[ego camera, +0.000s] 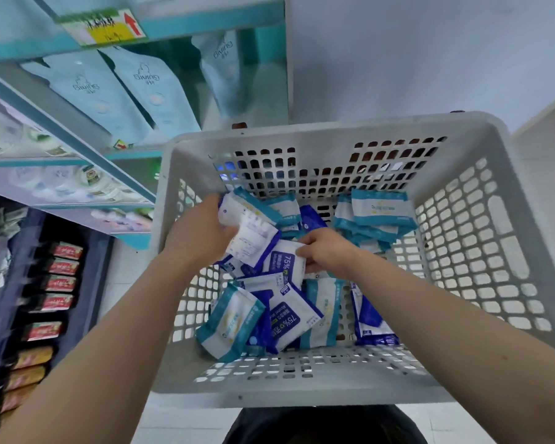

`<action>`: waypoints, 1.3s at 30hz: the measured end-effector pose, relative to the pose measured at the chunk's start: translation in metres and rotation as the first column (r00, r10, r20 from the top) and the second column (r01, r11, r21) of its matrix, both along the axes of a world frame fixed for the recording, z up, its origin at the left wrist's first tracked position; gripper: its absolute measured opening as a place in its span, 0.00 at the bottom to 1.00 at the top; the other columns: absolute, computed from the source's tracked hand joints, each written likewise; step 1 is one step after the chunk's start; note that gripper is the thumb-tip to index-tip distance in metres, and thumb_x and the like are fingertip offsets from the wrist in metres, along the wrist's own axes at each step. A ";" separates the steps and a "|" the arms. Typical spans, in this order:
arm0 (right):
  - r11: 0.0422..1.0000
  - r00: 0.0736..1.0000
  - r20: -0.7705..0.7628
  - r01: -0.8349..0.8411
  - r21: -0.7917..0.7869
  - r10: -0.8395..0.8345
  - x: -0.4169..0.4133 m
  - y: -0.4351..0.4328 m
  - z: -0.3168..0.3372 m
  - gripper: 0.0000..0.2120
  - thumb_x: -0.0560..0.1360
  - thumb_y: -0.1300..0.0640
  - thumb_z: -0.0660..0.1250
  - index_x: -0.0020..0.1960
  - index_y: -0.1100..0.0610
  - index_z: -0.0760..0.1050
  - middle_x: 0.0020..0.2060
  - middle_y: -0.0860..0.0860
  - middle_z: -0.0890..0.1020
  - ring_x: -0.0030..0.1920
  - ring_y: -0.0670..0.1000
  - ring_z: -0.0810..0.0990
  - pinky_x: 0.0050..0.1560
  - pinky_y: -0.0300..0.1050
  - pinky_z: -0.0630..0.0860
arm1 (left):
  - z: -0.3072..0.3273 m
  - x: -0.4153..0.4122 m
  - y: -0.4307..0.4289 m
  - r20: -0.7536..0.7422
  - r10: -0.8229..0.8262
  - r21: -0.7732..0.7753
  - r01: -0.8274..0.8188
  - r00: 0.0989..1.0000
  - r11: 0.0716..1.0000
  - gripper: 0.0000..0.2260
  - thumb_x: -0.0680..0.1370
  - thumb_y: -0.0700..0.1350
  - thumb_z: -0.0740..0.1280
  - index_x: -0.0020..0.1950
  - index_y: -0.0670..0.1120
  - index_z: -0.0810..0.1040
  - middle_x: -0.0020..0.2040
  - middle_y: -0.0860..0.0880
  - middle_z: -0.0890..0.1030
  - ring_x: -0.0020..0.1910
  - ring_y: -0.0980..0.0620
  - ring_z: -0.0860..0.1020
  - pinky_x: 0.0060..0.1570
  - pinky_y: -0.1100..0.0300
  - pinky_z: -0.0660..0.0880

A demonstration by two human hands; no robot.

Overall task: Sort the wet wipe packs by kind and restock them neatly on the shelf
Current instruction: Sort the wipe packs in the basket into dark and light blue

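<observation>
1. A shop aisle. A teal-edged shelf (68,136) runs along the left, holding pale blue "Biving" pouches (154,88). A price tag (106,27) with a red arrow sits on the rail above them, its print too blurred to read.
2. The lower shelf levels at the left are smeared. Only dark packets with red labels (61,267) can be made out there.
3. A white perforated basket (494,251) fills the middle and holds the wet wipes loose and mixed together.
4. The left hand (199,232) is curled round a clutch of packs (253,241) at the basket's far left. Its fingers are hidden behind them, and overlap makes the number of packs hard to tell.
5. The right hand (327,251) has bent fingers pinching the edge of a navy 75% alcohol wipe pack (285,261), which touches the clutch.
6. Teal-and-white packs (382,209) are stacked at the far right of the basket.
7. Nearer the person lie a mix of teal packs (231,322) and navy packs (289,318), overlapping and partly covered by the forearms.
8. A dark garment (324,424) is cut off at the bottom edge.
</observation>
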State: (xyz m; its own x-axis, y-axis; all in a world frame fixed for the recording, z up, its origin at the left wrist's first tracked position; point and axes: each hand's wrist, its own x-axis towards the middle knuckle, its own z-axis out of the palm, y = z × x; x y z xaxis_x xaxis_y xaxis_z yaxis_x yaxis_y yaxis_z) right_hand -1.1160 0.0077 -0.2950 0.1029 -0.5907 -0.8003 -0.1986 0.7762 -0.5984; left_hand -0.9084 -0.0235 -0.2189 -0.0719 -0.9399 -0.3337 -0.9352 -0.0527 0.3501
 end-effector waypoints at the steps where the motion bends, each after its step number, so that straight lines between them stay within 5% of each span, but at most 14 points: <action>1: 0.999 0.999 0.009 0.049 0.000 -0.049 -0.006 -0.001 0.002 0.12 0.78 0.68 0.62 0.61 0.66 0.69 0.51 0.62 0.80 0.41 0.54 0.82 0.35 0.42 0.82 | 0.001 -0.002 -0.002 -0.012 -0.003 -0.022 0.003 1.000 1.000 0.10 0.77 0.46 0.64 0.57 0.47 0.71 0.48 0.48 0.78 0.45 0.46 0.77 0.44 0.54 0.73; 4: 0.976 0.974 0.061 0.219 0.018 -0.220 -0.027 -0.007 0.009 0.14 0.78 0.69 0.62 0.63 0.65 0.66 0.54 0.64 0.80 0.50 0.59 0.83 0.44 0.51 0.82 | -0.001 -0.010 -0.006 -0.113 -0.005 -0.011 0.004 0.994 1.000 0.03 0.77 0.44 0.61 0.50 0.47 0.72 0.44 0.46 0.79 0.40 0.46 0.76 0.40 0.55 0.72; 7: 0.957 0.955 0.058 0.292 -0.003 -0.291 -0.048 -0.011 0.022 0.11 0.79 0.68 0.61 0.61 0.63 0.66 0.54 0.63 0.80 0.49 0.57 0.82 0.46 0.52 0.81 | 0.001 -0.022 -0.006 -0.230 0.023 0.016 -0.019 0.973 1.000 0.07 0.77 0.43 0.62 0.53 0.45 0.76 0.46 0.46 0.80 0.43 0.44 0.79 0.46 0.50 0.78; 10: 0.962 0.961 -0.052 0.266 -0.065 -0.270 -0.077 -0.009 0.032 0.10 0.79 0.67 0.60 0.60 0.61 0.67 0.51 0.60 0.81 0.47 0.55 0.82 0.45 0.50 0.81 | 0.002 -0.038 -0.004 -0.372 0.059 0.077 -0.033 0.926 0.996 0.10 0.77 0.41 0.66 0.58 0.46 0.77 0.48 0.49 0.81 0.44 0.48 0.79 0.43 0.58 0.76; 15: 1.000 0.927 -0.375 -0.023 -0.013 0.017 -0.132 0.014 0.037 0.11 0.76 0.68 0.62 0.57 0.59 0.72 0.49 0.59 0.81 0.49 0.58 0.82 0.51 0.55 0.81 | -0.011 -0.065 0.001 -0.520 0.180 0.286 -0.028 0.835 0.958 0.10 0.79 0.43 0.66 0.60 0.48 0.75 0.55 0.48 0.80 0.50 0.49 0.79 0.43 0.55 0.80; 19: 0.916 0.743 -0.545 -0.379 0.134 0.387 -0.151 0.039 0.034 0.13 0.75 0.68 0.61 0.54 0.56 0.78 0.49 0.56 0.82 0.48 0.53 0.81 0.46 0.44 0.79 | -0.021 -0.095 0.009 -0.519 0.182 0.353 0.016 0.835 0.935 0.10 0.82 0.48 0.62 0.62 0.48 0.74 0.55 0.48 0.79 0.49 0.49 0.80 0.39 0.58 0.80; 22: 0.871 0.673 -0.578 -0.466 0.153 0.462 -0.153 0.051 0.022 0.18 0.76 0.68 0.60 0.62 0.55 0.79 0.59 0.55 0.80 0.54 0.51 0.78 0.52 0.42 0.73 | -0.027 -0.115 0.018 -0.538 0.192 0.419 0.064 0.821 0.906 0.11 0.83 0.51 0.58 0.59 0.47 0.75 0.53 0.48 0.79 0.50 0.48 0.79 0.46 0.53 0.82; 24: 0.943 0.802 -0.519 -0.331 0.028 0.296 -0.155 0.053 0.016 0.21 0.77 0.65 0.63 0.69 0.55 0.73 0.65 0.53 0.76 0.62 0.52 0.75 0.63 0.43 0.69 | -0.033 -0.125 0.022 -0.533 0.236 0.482 0.063 0.813 0.874 0.12 0.83 0.51 0.58 0.60 0.47 0.75 0.55 0.48 0.78 0.51 0.48 0.79 0.49 0.51 0.81; 27: 0.992 0.986 -0.163 -0.057 -0.112 0.038 -0.157 0.051 0.019 0.21 0.76 0.61 0.68 0.68 0.56 0.72 0.62 0.52 0.79 0.61 0.51 0.78 0.66 0.48 0.72 | -0.039 -0.138 0.027 -0.555 0.331 0.564 0.053 0.764 0.824 0.12 0.83 0.49 0.58 0.62 0.47 0.74 0.55 0.48 0.80 0.50 0.48 0.79 0.50 0.51 0.81; 29: 0.994 0.997 0.032 0.069 -0.083 -0.067 -0.156 0.050 0.024 0.17 0.75 0.62 0.68 0.63 0.56 0.75 0.56 0.53 0.82 0.54 0.52 0.82 0.58 0.49 0.78 | -0.040 -0.148 0.028 -0.564 0.402 0.613 0.039 0.721 0.789 0.11 0.83 0.48 0.58 0.62 0.47 0.74 0.53 0.49 0.81 0.48 0.49 0.80 0.50 0.52 0.81; 31: 0.990 0.995 -0.025 0.091 -0.103 -0.094 -0.155 0.047 0.028 0.11 0.75 0.64 0.68 0.57 0.55 0.78 0.51 0.54 0.83 0.50 0.54 0.83 0.54 0.50 0.80 | -0.042 -0.155 0.029 -0.558 0.426 0.641 0.045 0.712 0.766 0.10 0.83 0.48 0.58 0.60 0.48 0.74 0.52 0.48 0.81 0.50 0.48 0.81 0.50 0.51 0.81; 35: 0.988 0.929 -0.371 -0.044 -0.149 -0.015 -0.166 0.047 0.031 0.08 0.76 0.64 0.67 0.53 0.54 0.79 0.48 0.50 0.81 0.45 0.49 0.81 0.45 0.42 0.79 | -0.056 -0.162 0.026 -0.520 0.119 0.477 0.173 0.846 0.862 0.08 0.82 0.45 0.61 0.57 0.47 0.78 0.54 0.46 0.82 0.50 0.46 0.81 0.53 0.51 0.79; 37: 0.967 0.836 -0.517 -0.248 -0.062 0.182 -0.172 0.052 0.031 0.12 0.76 0.66 0.65 0.56 0.56 0.80 0.49 0.50 0.80 0.41 0.45 0.77 0.38 0.36 0.73 | -0.065 -0.165 0.027 -0.430 -0.074 0.387 0.257 0.900 0.885 0.11 0.81 0.44 0.63 0.61 0.45 0.78 0.58 0.47 0.81 0.54 0.48 0.79 0.54 0.56 0.75; 39: 0.892 0.698 -0.587 -0.443 0.095 0.409 -0.172 0.058 0.025 0.14 0.76 0.67 0.63 0.58 0.58 0.80 0.54 0.52 0.81 0.45 0.47 0.78 0.45 0.38 0.76 | -0.078 -0.162 0.029 -0.290 -0.250 0.362 0.348 0.924 0.865 0.14 0.79 0.44 0.65 0.65 0.45 0.76 0.62 0.47 0.78 0.59 0.50 0.77 0.57 0.59 0.72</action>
State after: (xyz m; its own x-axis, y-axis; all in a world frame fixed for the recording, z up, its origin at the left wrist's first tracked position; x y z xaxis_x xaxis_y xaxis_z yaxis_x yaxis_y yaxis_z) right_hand -1.2875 0.0659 -0.2696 -0.1170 -0.6397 -0.7597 -0.8189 0.4949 -0.2906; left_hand -1.0706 0.0057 -0.2966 -0.4473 -0.6492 -0.6152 -0.8260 0.0361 0.5626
